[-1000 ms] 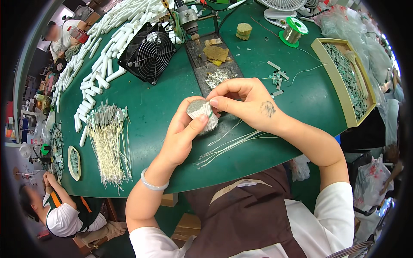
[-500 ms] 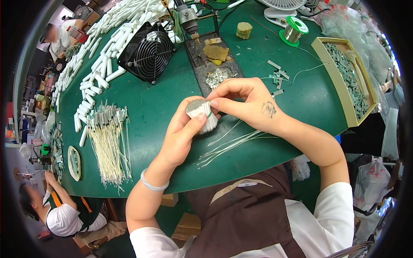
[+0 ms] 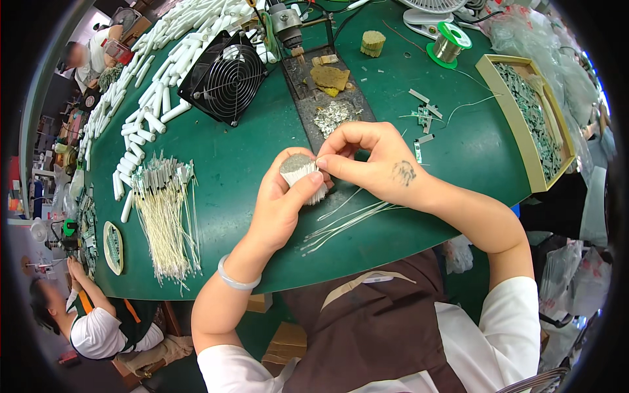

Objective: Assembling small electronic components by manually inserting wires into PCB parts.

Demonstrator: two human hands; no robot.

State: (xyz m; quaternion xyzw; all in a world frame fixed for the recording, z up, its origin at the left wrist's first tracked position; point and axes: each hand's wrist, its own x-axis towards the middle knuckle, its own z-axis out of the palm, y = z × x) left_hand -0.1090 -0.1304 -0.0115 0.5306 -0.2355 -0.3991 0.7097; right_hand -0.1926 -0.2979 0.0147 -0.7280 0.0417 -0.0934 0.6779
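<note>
In my left hand (image 3: 280,196) is a round, tightly packed bundle of thin white strips (image 3: 305,182) with a grey top. The left fingers wrap around its far side and the thumb presses its near side. My right hand (image 3: 367,157) meets the bundle at its upper right edge, thumb and forefinger pinched together. Whatever is between those fingertips is too small to make out. Below the hands, several thin pale wires (image 3: 347,223) lie loose on the green table (image 3: 262,154).
Left of my arm lies a pile of pale wires with dark-sleeved ends (image 3: 167,223). A black fan (image 3: 229,78), white tubes (image 3: 154,98) and a bench fixture (image 3: 314,88) stand beyond. Rightward are a solder spool (image 3: 449,46) and a box of circuit boards (image 3: 517,118). Another person (image 3: 98,327) works at left.
Both hands and the bundle have shifted slightly left. The left thumb has slid up over the bundle's side, and the green band seen around it earlier no longer shows.
</note>
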